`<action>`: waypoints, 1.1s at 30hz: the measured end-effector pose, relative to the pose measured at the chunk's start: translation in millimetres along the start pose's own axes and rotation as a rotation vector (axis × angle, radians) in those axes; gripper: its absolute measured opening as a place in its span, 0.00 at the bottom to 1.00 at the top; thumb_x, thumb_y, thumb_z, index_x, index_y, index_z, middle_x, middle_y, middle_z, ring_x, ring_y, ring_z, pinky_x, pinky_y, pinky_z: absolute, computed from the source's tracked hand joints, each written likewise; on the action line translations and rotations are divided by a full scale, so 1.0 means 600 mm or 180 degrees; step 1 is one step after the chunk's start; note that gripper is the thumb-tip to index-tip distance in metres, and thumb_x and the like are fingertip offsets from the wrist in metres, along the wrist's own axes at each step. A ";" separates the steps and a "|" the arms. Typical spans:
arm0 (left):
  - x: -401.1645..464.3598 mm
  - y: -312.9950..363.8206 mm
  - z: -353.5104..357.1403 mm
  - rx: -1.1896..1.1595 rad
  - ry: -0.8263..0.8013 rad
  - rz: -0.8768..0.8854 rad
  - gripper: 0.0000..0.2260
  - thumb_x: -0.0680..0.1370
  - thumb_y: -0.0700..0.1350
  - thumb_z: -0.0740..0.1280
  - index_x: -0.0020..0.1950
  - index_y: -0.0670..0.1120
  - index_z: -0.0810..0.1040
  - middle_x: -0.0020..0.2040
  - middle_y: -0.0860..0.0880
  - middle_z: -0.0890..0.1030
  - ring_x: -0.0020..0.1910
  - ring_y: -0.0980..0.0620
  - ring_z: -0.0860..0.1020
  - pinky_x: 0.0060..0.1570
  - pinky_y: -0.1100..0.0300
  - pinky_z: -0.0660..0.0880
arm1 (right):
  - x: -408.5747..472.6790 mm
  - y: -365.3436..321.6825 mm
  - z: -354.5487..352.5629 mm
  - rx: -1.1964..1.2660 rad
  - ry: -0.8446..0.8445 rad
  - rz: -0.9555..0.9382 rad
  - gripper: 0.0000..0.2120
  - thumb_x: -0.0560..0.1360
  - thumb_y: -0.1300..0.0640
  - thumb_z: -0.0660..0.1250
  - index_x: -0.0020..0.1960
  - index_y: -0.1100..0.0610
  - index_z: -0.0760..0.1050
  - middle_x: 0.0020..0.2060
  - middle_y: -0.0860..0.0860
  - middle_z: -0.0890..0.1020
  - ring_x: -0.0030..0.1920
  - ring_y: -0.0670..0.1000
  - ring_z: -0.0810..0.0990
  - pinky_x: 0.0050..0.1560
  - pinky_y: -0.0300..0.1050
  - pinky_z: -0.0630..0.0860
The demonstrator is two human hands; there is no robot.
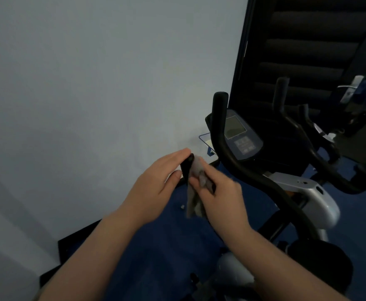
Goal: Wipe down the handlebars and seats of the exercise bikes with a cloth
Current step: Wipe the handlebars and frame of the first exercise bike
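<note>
The black grip end of a handlebar (187, 167) stands upright between my two hands. My left hand (156, 187) lies against its left side with straight fingers. My right hand (219, 198) holds a grey cloth (196, 168) pressed against the grip's right side, and a tail of the cloth hangs down below my fingers. The exercise bike (321, 198) has a silver body, a console (240, 137) with a screen and a long curved black handlebar (220, 109). Its black seat (323, 261) is at the lower right.
A pale wall (91, 83) fills the left side, close to the grip. Blue floor (167, 246) lies under my arms. A second bike's black handlebars (280, 92) rise behind the console. A dark slatted panel (308, 51) and a door handle (349, 86) are at the upper right.
</note>
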State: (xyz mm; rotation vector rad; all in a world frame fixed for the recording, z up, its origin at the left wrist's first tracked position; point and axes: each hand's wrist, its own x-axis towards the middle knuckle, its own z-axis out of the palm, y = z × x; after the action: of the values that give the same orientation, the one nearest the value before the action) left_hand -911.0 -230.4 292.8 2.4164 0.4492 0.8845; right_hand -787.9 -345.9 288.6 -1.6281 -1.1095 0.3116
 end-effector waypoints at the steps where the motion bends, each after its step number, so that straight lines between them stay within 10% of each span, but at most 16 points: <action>1: -0.003 0.002 0.002 -0.0023 -0.0003 -0.0023 0.20 0.82 0.44 0.55 0.75 0.51 0.64 0.73 0.56 0.68 0.71 0.65 0.63 0.69 0.72 0.57 | -0.015 0.003 -0.004 -0.0152 0.0010 -0.0038 0.20 0.78 0.55 0.68 0.69 0.46 0.73 0.49 0.41 0.83 0.50 0.36 0.80 0.51 0.29 0.75; 11: -0.022 0.019 0.019 -0.0513 -0.0011 -0.0274 0.30 0.77 0.32 0.55 0.76 0.54 0.56 0.75 0.61 0.59 0.73 0.68 0.57 0.69 0.75 0.53 | 0.010 -0.014 0.025 -0.0345 0.0427 -0.0206 0.21 0.78 0.51 0.67 0.70 0.49 0.72 0.55 0.45 0.82 0.53 0.41 0.80 0.54 0.38 0.78; 17: -0.034 0.021 0.027 -0.0461 -0.0005 -0.0228 0.35 0.76 0.31 0.55 0.74 0.62 0.52 0.76 0.64 0.55 0.75 0.67 0.54 0.71 0.73 0.50 | 0.000 -0.014 -0.018 -0.0874 0.0039 0.0151 0.08 0.75 0.49 0.70 0.54 0.47 0.82 0.36 0.42 0.82 0.38 0.41 0.80 0.43 0.46 0.79; 22: -0.036 0.019 0.025 -0.0283 -0.0011 -0.0147 0.36 0.76 0.31 0.58 0.75 0.59 0.50 0.77 0.62 0.54 0.75 0.65 0.54 0.71 0.73 0.50 | 0.030 -0.037 0.012 -0.0616 0.0490 -0.0062 0.17 0.76 0.49 0.70 0.64 0.47 0.77 0.38 0.43 0.81 0.37 0.40 0.78 0.38 0.29 0.74; 33: -0.038 0.023 0.030 -0.0622 0.0177 -0.0339 0.32 0.76 0.35 0.56 0.73 0.62 0.56 0.75 0.64 0.59 0.74 0.66 0.57 0.70 0.73 0.53 | 0.040 -0.024 -0.009 0.0090 0.0003 0.0102 0.13 0.78 0.56 0.68 0.61 0.50 0.80 0.43 0.45 0.84 0.45 0.39 0.82 0.47 0.34 0.78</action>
State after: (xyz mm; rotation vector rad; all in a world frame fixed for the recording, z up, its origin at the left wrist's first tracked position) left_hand -914.0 -258.3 277.9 2.1750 0.4841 0.9066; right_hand -778.7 -330.6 310.7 -1.6221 -1.0746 0.3460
